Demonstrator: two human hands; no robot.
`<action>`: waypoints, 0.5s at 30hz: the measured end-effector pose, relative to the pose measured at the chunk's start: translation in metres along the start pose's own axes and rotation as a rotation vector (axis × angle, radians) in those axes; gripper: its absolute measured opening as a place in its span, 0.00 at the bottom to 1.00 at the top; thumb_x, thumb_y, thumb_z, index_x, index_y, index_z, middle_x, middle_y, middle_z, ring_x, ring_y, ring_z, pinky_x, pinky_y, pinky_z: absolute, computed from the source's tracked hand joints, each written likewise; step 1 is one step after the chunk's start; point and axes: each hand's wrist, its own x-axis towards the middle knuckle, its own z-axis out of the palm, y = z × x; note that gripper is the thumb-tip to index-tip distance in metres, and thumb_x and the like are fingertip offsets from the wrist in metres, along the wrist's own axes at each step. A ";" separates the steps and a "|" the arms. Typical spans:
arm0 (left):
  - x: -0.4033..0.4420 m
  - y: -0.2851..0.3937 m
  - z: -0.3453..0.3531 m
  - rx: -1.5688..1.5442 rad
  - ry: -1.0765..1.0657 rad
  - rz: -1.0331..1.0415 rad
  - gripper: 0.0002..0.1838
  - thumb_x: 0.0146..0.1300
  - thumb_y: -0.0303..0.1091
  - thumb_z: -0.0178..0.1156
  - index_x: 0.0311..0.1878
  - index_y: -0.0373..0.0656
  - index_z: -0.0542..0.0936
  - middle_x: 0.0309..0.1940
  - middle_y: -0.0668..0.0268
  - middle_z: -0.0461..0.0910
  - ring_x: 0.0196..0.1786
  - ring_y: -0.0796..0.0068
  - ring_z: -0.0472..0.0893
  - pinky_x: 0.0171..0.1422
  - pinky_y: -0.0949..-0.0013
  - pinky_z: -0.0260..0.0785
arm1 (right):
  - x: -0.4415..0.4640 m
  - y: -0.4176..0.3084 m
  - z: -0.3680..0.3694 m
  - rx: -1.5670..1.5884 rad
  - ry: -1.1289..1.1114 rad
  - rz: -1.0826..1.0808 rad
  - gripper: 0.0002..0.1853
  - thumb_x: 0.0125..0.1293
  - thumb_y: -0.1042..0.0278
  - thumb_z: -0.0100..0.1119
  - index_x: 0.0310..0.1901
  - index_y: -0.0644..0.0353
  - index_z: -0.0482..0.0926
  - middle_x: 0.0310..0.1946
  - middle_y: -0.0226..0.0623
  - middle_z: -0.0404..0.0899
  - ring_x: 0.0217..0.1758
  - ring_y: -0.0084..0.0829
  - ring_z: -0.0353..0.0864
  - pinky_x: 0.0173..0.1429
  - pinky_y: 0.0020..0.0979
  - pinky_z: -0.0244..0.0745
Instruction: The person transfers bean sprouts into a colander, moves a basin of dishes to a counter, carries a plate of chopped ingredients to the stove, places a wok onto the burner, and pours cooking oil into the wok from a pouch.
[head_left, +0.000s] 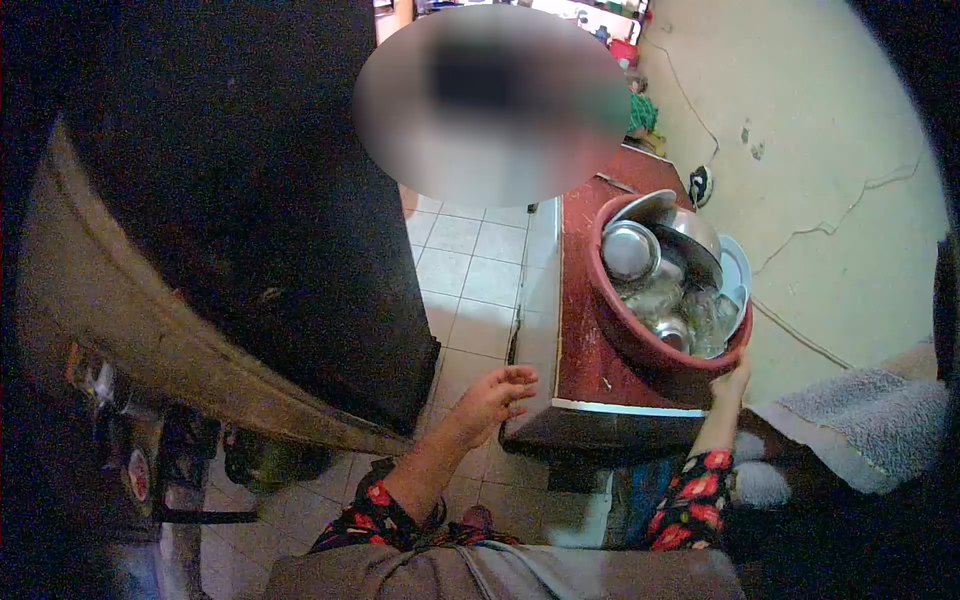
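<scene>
Well, nearest to me are the person's two arms, in two flowered sleeves. The one left hand (497, 398) is in the air beside the corner of the counter (582, 365), its fingers apart and a little bent, touching no thing. The one right hand (733, 378) is clamped on the near right rim of one red basin (640, 345). To the right of this hand lies one grey towel (855, 425). The basin stands on the red top of the counter, near its right side; a narrow strip of this top is free before the pale front edge, and a wider one at the left. Inside I count at least two small steel vessels, one bigger metal bowl (700, 240) and one pale blue dish (736, 268); the clear pieces between them I cannot count. Between the counter and the big dark block (270, 200), the tiled floor (465, 255) leaves one open passage.
</scene>
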 end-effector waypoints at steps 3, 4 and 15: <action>-0.033 0.004 -0.018 0.029 -0.062 0.021 0.16 0.62 0.31 0.51 0.53 0.43 0.70 0.51 0.68 0.72 0.52 0.74 0.72 0.55 0.68 0.64 | -0.074 0.062 -0.024 -0.006 -0.115 0.113 0.10 0.59 0.55 0.52 0.28 0.51 0.73 0.25 0.30 0.76 0.26 0.30 0.74 0.31 0.29 0.69; -0.049 0.002 -0.029 0.037 -0.096 0.028 0.16 0.62 0.32 0.51 0.53 0.43 0.70 0.50 0.68 0.73 0.52 0.74 0.73 0.55 0.68 0.64 | -0.116 0.095 -0.006 0.027 0.039 0.124 0.12 0.59 0.56 0.52 0.23 0.50 0.67 0.22 0.26 0.73 0.22 0.24 0.69 0.24 0.25 0.62; -0.402 0.085 -0.098 0.140 -0.070 0.337 0.17 0.61 0.36 0.57 0.50 0.38 0.71 0.47 0.63 0.74 0.52 0.72 0.73 0.58 0.66 0.64 | -0.568 0.337 0.080 -0.733 -1.142 0.481 0.09 0.58 0.68 0.56 0.41 0.58 0.75 0.35 0.33 0.77 0.37 0.31 0.76 0.44 0.31 0.72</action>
